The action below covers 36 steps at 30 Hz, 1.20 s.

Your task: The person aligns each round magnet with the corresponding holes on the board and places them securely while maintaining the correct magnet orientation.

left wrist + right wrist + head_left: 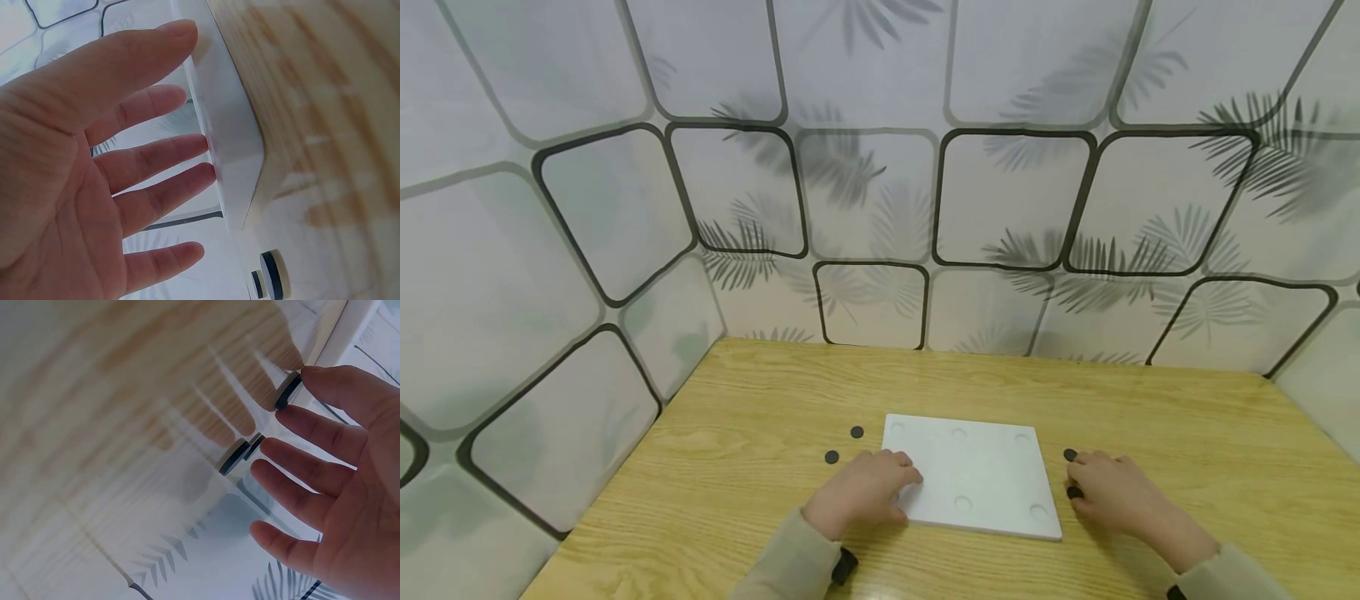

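A thin white board (973, 471) with shallow round hollows lies on the wooden table. My left hand (867, 492) is at its left edge, fingers loosely spread and fingertips touching the board in the left wrist view. Right of the board, my right hand (1116, 492) pinches a small black disc (288, 391) between thumb and index finger, close to the tabletop. Its other fingers reach loosely toward another disc (234, 456), with a further disc (254, 445) partly hidden behind that one. In the head view, one disc (1071, 455) shows just beyond the fingertips.
Two more black discs, a farther one (857, 432) and a nearer one (831, 457), lie left of the board. The wooden table (760, 467) meets a patterned curtain (865, 200) at the back and left.
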{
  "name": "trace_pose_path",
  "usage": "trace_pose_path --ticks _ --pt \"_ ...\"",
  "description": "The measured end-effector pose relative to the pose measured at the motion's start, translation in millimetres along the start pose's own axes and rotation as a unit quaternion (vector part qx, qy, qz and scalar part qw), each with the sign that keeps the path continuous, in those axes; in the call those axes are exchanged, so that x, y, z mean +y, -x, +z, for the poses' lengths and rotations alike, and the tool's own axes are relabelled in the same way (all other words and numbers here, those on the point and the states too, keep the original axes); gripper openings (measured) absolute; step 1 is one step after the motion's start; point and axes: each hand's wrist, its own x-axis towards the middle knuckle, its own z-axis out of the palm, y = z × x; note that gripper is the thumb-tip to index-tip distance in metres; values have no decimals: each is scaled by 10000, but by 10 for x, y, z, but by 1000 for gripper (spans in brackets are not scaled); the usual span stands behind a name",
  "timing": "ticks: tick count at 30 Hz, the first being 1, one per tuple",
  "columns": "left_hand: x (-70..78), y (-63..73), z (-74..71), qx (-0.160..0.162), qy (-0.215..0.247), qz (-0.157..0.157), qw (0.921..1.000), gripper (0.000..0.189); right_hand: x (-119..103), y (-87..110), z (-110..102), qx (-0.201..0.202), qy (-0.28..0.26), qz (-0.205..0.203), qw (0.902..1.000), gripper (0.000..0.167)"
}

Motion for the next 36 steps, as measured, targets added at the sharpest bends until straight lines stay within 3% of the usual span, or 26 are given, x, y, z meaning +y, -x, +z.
trace_pose_path --ticks 20,36 --pt "-14 -1 26 -25 6 -7 10000 42 23 -32 11 51 37 -26 10000 17" --pt "0 -9 18 -67 -36 -39 10000 42 38 -30 -18 228 -12 74 9997 30"
